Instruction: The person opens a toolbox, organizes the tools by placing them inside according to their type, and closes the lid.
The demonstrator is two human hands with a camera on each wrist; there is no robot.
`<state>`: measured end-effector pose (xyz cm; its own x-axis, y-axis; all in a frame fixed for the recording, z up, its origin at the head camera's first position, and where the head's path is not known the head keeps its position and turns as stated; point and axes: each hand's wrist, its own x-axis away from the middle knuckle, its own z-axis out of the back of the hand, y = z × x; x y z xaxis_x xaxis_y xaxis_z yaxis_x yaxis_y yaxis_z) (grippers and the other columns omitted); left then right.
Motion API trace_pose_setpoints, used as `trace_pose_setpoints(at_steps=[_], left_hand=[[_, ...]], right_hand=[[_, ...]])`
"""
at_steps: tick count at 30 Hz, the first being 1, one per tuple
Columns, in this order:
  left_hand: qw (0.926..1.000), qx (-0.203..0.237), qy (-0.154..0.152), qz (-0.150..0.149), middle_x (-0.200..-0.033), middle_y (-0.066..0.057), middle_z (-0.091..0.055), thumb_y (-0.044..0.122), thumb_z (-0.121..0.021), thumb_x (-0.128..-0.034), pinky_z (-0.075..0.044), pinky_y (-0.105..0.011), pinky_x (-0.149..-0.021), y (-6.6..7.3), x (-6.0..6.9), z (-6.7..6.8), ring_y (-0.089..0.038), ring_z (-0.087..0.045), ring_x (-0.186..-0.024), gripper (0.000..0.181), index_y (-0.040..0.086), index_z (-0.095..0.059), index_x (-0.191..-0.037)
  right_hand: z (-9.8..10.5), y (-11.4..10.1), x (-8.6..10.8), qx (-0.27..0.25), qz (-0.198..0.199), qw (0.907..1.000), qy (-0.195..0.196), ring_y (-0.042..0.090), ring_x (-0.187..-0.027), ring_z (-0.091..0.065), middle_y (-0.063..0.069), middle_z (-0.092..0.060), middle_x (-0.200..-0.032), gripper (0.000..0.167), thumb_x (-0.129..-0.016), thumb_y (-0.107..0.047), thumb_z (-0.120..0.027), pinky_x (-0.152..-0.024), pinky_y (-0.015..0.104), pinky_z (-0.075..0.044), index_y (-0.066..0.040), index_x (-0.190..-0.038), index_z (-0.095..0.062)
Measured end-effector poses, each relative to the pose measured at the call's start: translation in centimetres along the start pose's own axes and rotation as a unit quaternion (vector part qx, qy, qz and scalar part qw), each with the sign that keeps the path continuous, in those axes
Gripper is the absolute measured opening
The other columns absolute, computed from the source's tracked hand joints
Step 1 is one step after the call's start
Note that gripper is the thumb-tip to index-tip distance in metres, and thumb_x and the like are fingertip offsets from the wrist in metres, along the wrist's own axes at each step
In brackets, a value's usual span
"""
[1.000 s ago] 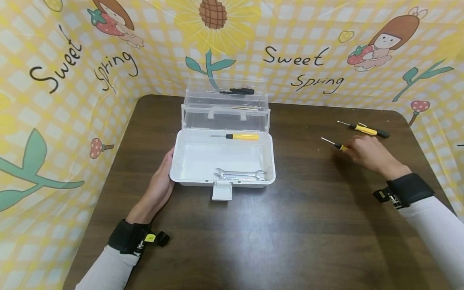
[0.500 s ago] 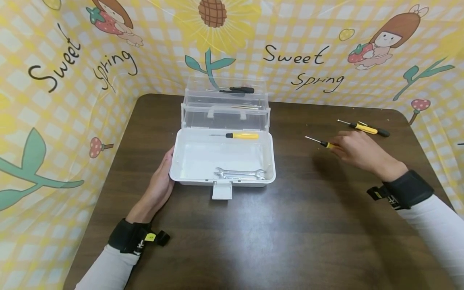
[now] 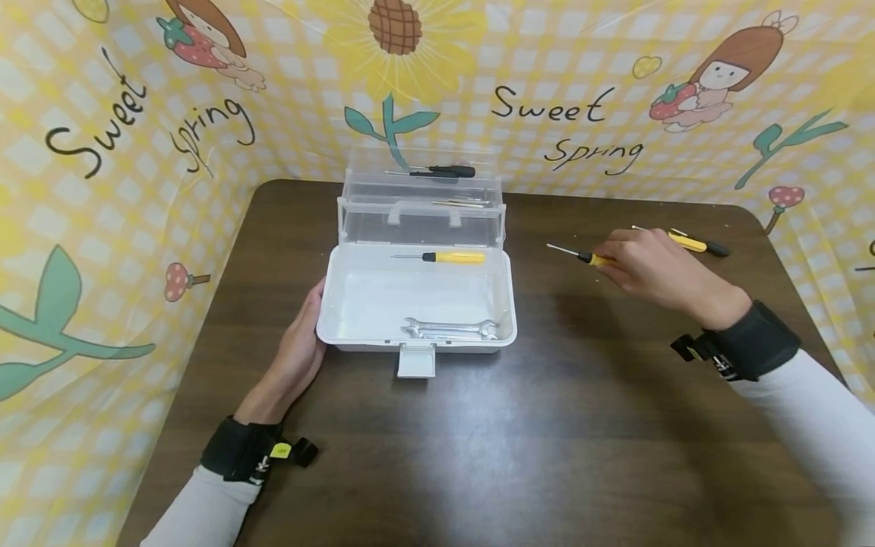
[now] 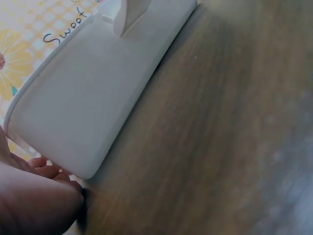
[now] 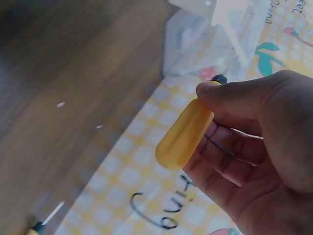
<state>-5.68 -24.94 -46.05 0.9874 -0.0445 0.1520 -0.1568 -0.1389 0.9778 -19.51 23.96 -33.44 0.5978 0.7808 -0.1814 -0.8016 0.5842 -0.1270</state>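
Note:
My right hand [image 3: 652, 270] pinches a yellow-handled screwdriver [image 5: 186, 134] between thumb and fingers, raised over the right side of the table, its shaft pointing left. At the left end of a white toolbox [image 3: 326, 304], my left hand [image 3: 297, 353] rests with its fingers along the wall; in the left wrist view the fingertips [image 4: 46, 169] touch the box's end. Inside the open box lie another yellow screwdriver [image 3: 458, 257] at the back and silver wrenches [image 3: 451, 328] at the front. Black screwdrivers [image 3: 451, 172] sit in the raised clear tray part behind.
More screwdrivers [image 3: 690, 243], one yellow and one black, lie at the table's back right, partly behind my right hand. The box's latch flap [image 3: 416, 361] hangs out at the front. A patterned yellow cloth [image 3: 567, 45] surrounds the brown table [image 3: 547, 441].
My right hand has lifted and moved left with the yellow screwdriver, away from the right end of the table. My left hand stays at the box's side.

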Motion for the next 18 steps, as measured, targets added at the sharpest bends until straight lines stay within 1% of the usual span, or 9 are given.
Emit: trace_pose_setpoints(at_steps=[3, 8, 14, 18], left_hand=[[1.0000, -0.003, -0.001, 0.001, -0.179, 0.002, -0.001, 0.055, -0.023, -0.1138, -0.004, -0.045, -0.132, 0.1, 0.0, 0.1, -0.015, -0.002, -0.163, 0.070, 0.020, -0.007, -0.172], [0.9999, -0.007, -0.001, 0.008, -0.179, 0.004, -0.001, 0.058, -0.024, -0.1128, -0.004, -0.045, -0.132, 0.3, 0.1, 0.1, -0.015, -0.002, -0.163, 0.071, 0.022, -0.007, -0.172], [1.0000, -0.006, 0.003, 0.007, -0.179, 0.001, -0.001, 0.058, -0.024, -0.1128, -0.004, -0.045, -0.132, 0.3, 0.0, 0.0, -0.016, -0.002, -0.164, 0.072, 0.020, -0.007, -0.172], [0.9999, -0.007, 0.003, 0.007, -0.179, -0.001, -0.001, 0.056, -0.023, -0.1132, -0.005, -0.045, -0.132, 0.3, 0.0, -0.1, -0.018, -0.002, -0.164, 0.072, 0.018, -0.006, -0.172]], right_hand=[[0.5, -0.7, -0.9, 0.002, 0.006, 1.0000, 0.003, 0.012, -0.068, -0.062, 0.007, -0.070, -0.087, 0.011, -0.091, 0.002, -0.081, -0.056, 0.031, -0.051, 0.000, -0.102, -0.080], [1.0, -1.9, -2.6, -0.003, 0.011, 0.9999, 0.002, 0.011, -0.069, -0.061, 0.008, -0.071, -0.089, 0.012, -0.091, 0.002, -0.081, -0.058, 0.032, -0.052, 0.001, -0.102, -0.080], [1.2, -3.1, -4.5, -0.012, 0.022, 0.9997, -0.005, 0.015, -0.072, -0.062, 0.008, -0.071, -0.090, 0.010, -0.092, 0.001, -0.079, -0.062, 0.035, -0.054, 0.001, -0.103, -0.078], [1.3, -3.8, -5.5, -0.011, 0.025, 0.9996, -0.011, 0.015, -0.071, -0.060, 0.008, -0.071, -0.090, 0.009, -0.094, -0.001, -0.078, -0.062, 0.034, -0.052, 0.001, -0.103, -0.078]])
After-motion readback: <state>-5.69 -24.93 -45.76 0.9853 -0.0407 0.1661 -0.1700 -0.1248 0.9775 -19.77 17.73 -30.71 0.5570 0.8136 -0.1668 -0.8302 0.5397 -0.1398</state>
